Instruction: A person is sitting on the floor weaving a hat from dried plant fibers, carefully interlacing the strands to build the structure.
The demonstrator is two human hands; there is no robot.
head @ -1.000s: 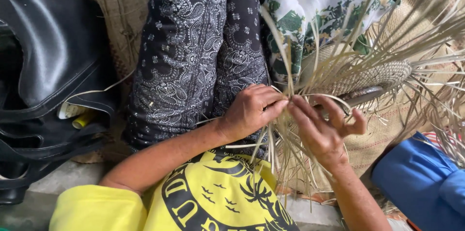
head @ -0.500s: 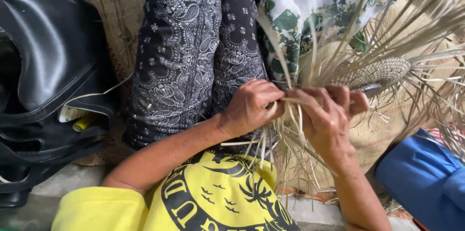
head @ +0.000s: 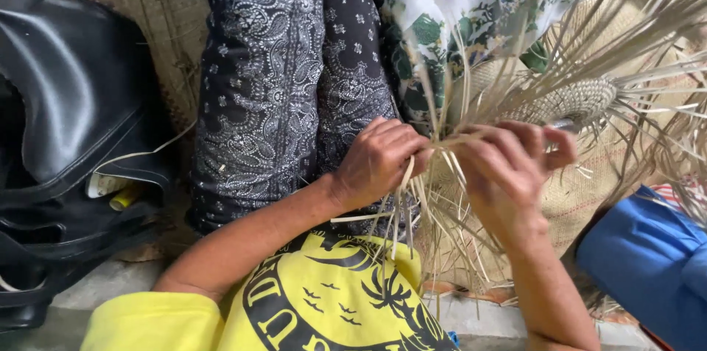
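A: What's held?

B: I see the left hand point(head: 379, 163) and right hand point(head: 508, 167) both pinched shut on a bunch of straw strips point(head: 434, 174), at the edge of the half-woven straw piece point(head: 574, 100) over the lap.

A: Risk?

B: I'd say strips snap if bent too sharply (they look dry), or a loosened grip lets the weave slacken. Loose ends dangle near the yellow shirt point(head: 324, 299).

Yellow shirt point(head: 331, 307), black palm print
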